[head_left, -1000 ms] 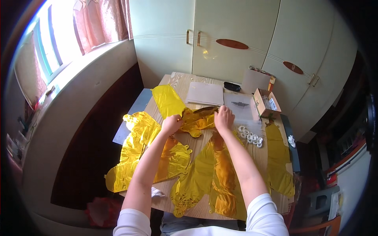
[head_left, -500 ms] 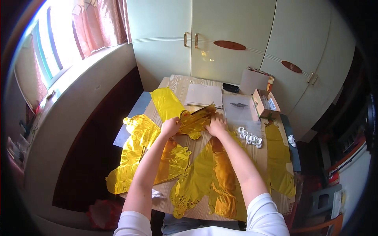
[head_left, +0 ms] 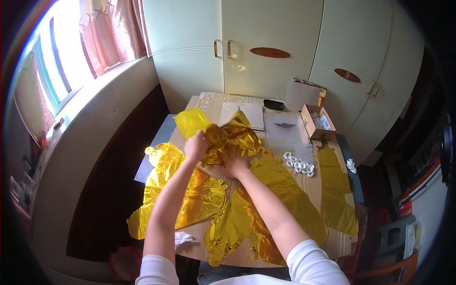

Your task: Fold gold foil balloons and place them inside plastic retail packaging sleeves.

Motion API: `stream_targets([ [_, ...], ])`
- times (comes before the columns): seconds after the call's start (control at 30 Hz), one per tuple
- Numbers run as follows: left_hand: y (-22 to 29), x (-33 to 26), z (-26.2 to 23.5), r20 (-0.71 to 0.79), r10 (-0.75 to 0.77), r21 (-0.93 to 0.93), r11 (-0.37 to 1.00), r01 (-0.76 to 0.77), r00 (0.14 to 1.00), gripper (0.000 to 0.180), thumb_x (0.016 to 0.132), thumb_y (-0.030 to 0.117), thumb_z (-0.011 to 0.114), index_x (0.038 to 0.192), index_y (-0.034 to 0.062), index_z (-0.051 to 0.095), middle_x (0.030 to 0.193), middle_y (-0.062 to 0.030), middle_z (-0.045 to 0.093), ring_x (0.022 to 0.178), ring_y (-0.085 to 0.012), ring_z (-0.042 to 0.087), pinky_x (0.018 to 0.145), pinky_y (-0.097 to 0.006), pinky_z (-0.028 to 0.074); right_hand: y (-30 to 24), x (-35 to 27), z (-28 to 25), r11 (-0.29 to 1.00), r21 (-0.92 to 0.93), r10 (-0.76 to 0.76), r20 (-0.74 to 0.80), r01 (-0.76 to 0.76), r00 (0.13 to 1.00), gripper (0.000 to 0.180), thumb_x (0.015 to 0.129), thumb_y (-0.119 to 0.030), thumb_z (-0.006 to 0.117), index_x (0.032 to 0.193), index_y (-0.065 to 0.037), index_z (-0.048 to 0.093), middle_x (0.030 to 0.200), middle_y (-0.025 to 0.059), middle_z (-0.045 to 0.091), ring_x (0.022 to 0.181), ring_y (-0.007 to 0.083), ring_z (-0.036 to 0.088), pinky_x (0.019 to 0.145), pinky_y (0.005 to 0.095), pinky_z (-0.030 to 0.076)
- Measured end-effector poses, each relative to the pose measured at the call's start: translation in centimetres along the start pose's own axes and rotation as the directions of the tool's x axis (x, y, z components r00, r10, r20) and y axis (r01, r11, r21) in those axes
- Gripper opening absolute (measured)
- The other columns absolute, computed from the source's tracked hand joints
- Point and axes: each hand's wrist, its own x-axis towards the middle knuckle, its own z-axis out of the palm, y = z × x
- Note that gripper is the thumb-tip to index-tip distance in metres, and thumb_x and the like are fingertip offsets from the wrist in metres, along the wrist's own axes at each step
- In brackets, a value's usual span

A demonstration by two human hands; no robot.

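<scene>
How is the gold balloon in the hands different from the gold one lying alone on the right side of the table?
The held gold balloon is crumpled and lifted off the table, gripped by the left hand with the right hand under it. The lone gold balloon lies flat and spread out, and no hand touches it. The held one looks bunched and short; the lone one looks long and narrow. Both are shiny gold foil with no air in them.

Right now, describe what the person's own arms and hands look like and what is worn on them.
Both forearms are bare and come up from the lower edge. White sleeves are pushed up: the left sleeve ends near the elbow, the right sleeve likewise. The left hand and the right hand wear no gloves. No watch, ring or bracelet can be made out.
</scene>
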Motion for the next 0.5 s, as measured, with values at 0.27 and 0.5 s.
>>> stream_targets([
  [0.27, 1.2, 8.2, -6.8, -0.204, 0.005, 0.058, 0.998, 0.007, 0.979, 0.019, 0.090, 0.025, 0.051, 0.101, 0.0139, 0.062, 0.093, -0.0209, 0.068, 0.090, -0.0434, 0.064, 0.077, -0.051, 0.051, -0.1, -0.8, -1.5, 1.000, -0.002, 0.025, 0.091, -0.025, 0.996, 0.079, 0.085, -0.078, 0.032, 0.153, -0.040, 0.017, 0.163, 0.0058, 0.010, 0.147, 0.0425, 0.001, 0.112, 0.0699, 0.001],
  [0.5, 3.6, 13.7, -13.0, -0.385, 0.055, 0.069, 0.997, -0.031, 0.921, 0.021, 0.091, 0.031, 0.057, 0.101, 0.0145, 0.064, 0.092, -0.0161, 0.070, 0.088, -0.0392, 0.066, 0.076, -0.047, 0.052, -0.1, -0.8, -1.4, 0.999, -0.027, 0.030, 0.098, -0.028, 0.995, 0.076, 0.087, -0.077, 0.028, 0.153, -0.042, 0.014, 0.163, 0.0048, 0.005, 0.148, 0.0418, 0.001, 0.112, 0.0700, 0.000],
])
